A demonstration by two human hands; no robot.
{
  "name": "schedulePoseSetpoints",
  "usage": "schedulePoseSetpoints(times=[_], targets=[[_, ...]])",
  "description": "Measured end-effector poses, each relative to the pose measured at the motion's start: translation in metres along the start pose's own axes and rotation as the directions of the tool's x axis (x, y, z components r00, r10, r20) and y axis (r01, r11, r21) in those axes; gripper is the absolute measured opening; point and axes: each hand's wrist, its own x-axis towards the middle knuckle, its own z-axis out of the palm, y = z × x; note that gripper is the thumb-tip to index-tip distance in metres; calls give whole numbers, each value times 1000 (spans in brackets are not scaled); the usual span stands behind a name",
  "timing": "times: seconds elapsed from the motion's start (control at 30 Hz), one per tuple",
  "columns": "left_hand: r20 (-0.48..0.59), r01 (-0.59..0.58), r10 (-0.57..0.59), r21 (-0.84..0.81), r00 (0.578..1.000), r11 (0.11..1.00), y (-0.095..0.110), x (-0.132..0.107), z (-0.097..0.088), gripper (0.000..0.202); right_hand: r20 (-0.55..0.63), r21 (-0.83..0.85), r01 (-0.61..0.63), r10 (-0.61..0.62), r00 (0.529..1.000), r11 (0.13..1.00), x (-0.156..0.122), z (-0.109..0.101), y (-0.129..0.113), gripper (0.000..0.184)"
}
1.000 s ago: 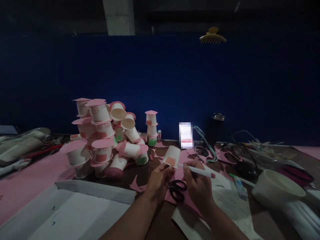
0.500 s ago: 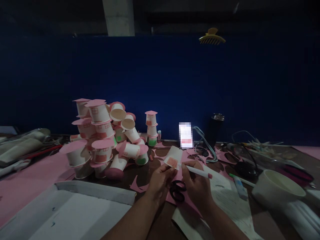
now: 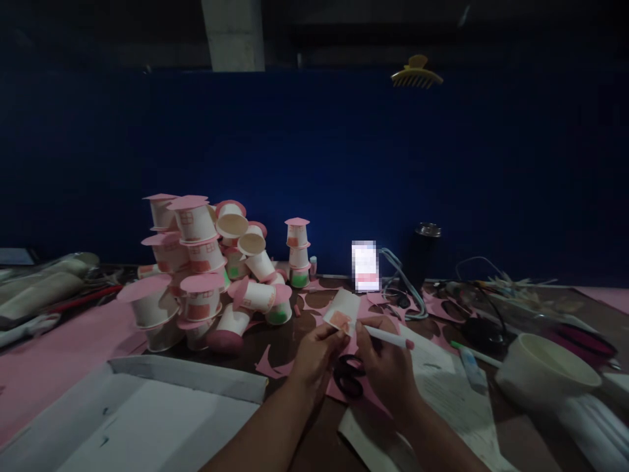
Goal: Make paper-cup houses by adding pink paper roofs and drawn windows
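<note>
The head-worn camera looks forward and down over the tabletop (image 3: 317, 449), whose surface spreads widely from nine to three o'clock through the lower half. The forearms (image 3: 272, 419) enter near six o'clock, with the left grip (image 3: 314, 355) and right grip (image 3: 386, 359) close before the lens; a blue partition (image 3: 314, 151) stands farther off toward twelve.

Setting: an indoor craft workspace at a brown table (image 3: 309, 446); whether home, office or workshop cannot be told.
Handiwork: white paper cups (image 3: 195, 223) bearing pink discs (image 3: 189, 202), stacked and heaped.
Tools and stock: scissors (image 3: 339, 381), a marker (image 3: 386, 335), pink paper (image 3: 364, 309) cut with round holes.
Tabletop articles: a lit screen (image 3: 365, 265) and a dark flask (image 3: 423, 259).
Enclosure: a blue partition (image 3: 314, 151), a pale pillar (image 3: 236, 36) above, dim light.
</note>
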Motion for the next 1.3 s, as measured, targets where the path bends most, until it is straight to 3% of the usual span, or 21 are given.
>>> schedulePoseSetpoints(times=[0.27, 0.5, 0.77, 0.9, 1.17, 1.3], targets=[[52, -28, 19, 172, 998, 985, -4, -3, -5, 23, 43, 44, -2, 0, 999, 999, -3, 1, -1, 17], [33, -60, 53, 257, 998, 965, 3, -5, -5, 13, 41, 27, -9, 7, 999, 1000, -1, 1, 0, 18], [15, -22, 20, 123, 1000, 992, -5, -1, -7, 16, 43, 39, -46, 44, 998, 998, -1, 1, 1, 20], [-39, 13, -13, 8, 999, 1000, -3, 2, -5, 24, -42, 50, -81, 83, 996, 995, 2, -3, 5, 22], [-123, 52, -63, -88, 990, 995, -2, 5, -7, 23, -68, 171, -307, 322, 944, 936, 11, -3, 8, 41], [-150, 68, -81, -87, 985, 994, -3, 4, -10, 27, -37, 59, -403, 405, 914, 913, 20, -5, 22, 49]])
